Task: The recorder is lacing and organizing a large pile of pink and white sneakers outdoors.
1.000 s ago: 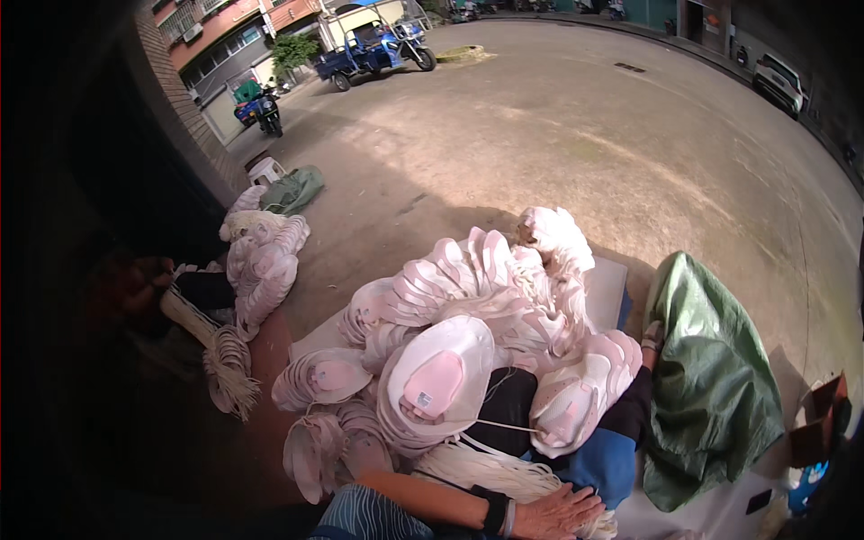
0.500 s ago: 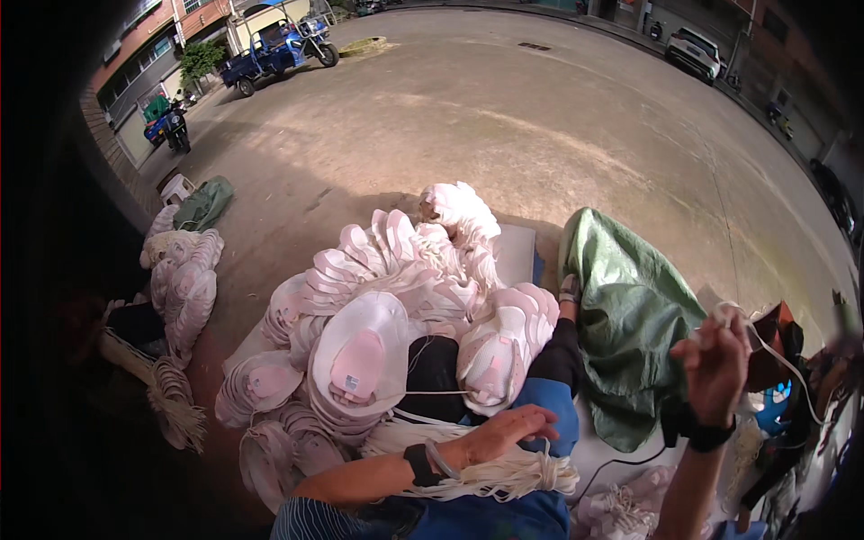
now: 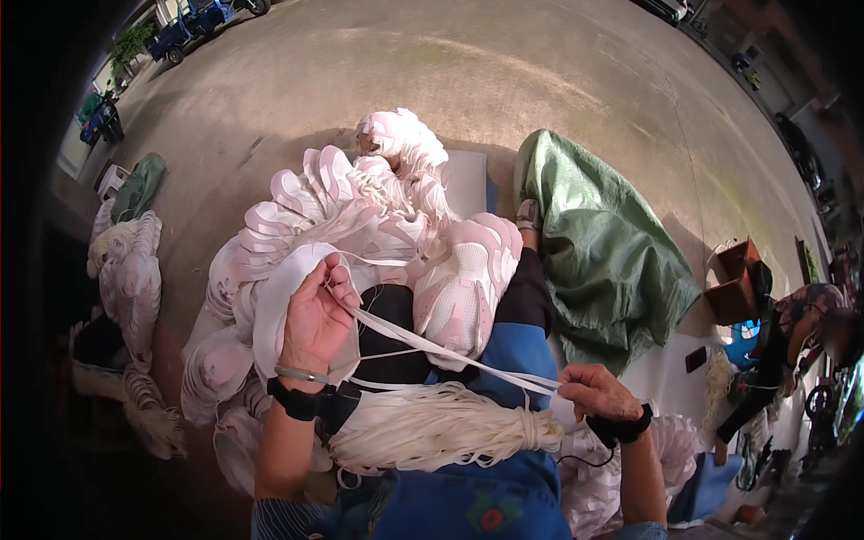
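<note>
My left hand point(image 3: 317, 315), palm turned up and fingers curled, grips white shoelaces point(image 3: 423, 344) above a pale shoe upper point(image 3: 274, 301), which it partly covers. The laces run taut across my lap to my right hand point(image 3: 598, 392), whose fingers are pinched on their other end. A thick bundle of white laces point(image 3: 423, 427), tied near its right end, lies over my thighs. Just beyond the strands, a stack of pink-and-white shoe uppers point(image 3: 459, 292) rests between my legs.
Many nested shoe uppers point(image 3: 306, 198) fan out ahead and left. A green sack point(image 3: 598, 243) stands at the right. Another person's arm point(image 3: 756, 396) shows at far right, near a brown box point(image 3: 733, 279). More uppers point(image 3: 130, 279) are piled at far left.
My right hand has come down from its raised place at the right to my lap. The left hand has turned palm up, moving left over the upper. Laces now stretch between both hands; the view has tilted down.
</note>
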### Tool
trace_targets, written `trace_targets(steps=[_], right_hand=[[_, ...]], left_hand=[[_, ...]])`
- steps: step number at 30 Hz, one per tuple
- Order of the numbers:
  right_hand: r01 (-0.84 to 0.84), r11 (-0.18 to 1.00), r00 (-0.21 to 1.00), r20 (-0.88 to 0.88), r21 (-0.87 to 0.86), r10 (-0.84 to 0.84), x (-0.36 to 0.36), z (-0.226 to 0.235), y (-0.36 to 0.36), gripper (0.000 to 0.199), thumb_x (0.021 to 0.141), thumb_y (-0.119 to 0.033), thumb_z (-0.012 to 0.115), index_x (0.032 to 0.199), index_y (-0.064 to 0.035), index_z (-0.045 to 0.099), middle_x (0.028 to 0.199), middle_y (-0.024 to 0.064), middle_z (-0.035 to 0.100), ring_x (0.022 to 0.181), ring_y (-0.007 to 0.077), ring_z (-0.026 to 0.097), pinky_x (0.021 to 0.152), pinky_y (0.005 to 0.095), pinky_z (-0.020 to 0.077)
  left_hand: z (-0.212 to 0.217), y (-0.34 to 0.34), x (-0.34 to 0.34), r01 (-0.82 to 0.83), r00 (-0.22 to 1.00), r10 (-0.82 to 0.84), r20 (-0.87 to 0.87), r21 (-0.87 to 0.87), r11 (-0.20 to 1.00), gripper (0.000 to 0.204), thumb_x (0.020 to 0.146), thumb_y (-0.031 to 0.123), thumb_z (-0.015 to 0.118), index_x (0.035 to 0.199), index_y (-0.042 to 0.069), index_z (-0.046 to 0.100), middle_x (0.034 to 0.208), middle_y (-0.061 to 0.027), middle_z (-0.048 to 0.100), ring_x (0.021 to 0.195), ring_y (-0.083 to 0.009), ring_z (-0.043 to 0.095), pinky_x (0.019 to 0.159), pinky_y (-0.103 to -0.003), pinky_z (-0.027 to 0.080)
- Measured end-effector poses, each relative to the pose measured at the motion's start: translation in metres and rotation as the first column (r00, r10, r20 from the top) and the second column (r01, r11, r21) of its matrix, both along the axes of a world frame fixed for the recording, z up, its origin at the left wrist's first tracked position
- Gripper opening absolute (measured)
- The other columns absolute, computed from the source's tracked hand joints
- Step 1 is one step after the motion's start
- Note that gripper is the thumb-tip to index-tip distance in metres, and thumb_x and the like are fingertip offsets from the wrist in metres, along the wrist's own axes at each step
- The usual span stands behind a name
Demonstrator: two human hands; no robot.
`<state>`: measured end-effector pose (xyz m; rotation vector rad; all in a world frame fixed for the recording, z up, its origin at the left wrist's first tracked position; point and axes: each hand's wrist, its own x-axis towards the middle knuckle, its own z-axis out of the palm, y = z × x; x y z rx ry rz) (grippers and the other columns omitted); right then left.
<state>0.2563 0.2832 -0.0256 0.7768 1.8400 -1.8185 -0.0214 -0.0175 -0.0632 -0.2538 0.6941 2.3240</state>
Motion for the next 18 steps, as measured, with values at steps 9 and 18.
trace_targets(steps=[9,18], right_hand=[[0.232,0.968,0.967,0.081,0.097,-0.240,0.010,-0.066,0.049,0.017,0.088,-0.016,0.058,0.079,-0.0025,0.057,0.063,-0.0041,0.046,0.046,0.0037,0.044,0.046,0.0228,0.0466],[0.255,0.769,0.939,-0.339,0.587,-0.052,-0.059,-0.050,0.015,0.014,0.088,-0.011,0.059,0.092,-0.0001,0.067,0.082,0.0148,0.061,0.065,0.0270,0.059,0.060,0.0335,0.0478]], left_hand=[[-0.021,0.007,-0.004,0.035,0.994,-0.053,-0.100,-0.178,0.983,0.025,0.099,0.023,0.051,0.115,0.005,0.057,0.083,-0.0028,0.056,0.060,-0.0077,0.045,0.053,-0.022,0.038],[-0.021,0.061,0.063,0.243,0.856,-0.396,-0.332,-0.418,0.875,0.031,0.099,0.018,0.049,0.127,0.005,0.043,0.098,-0.0108,0.061,0.062,-0.0062,0.049,0.055,-0.021,0.043]])
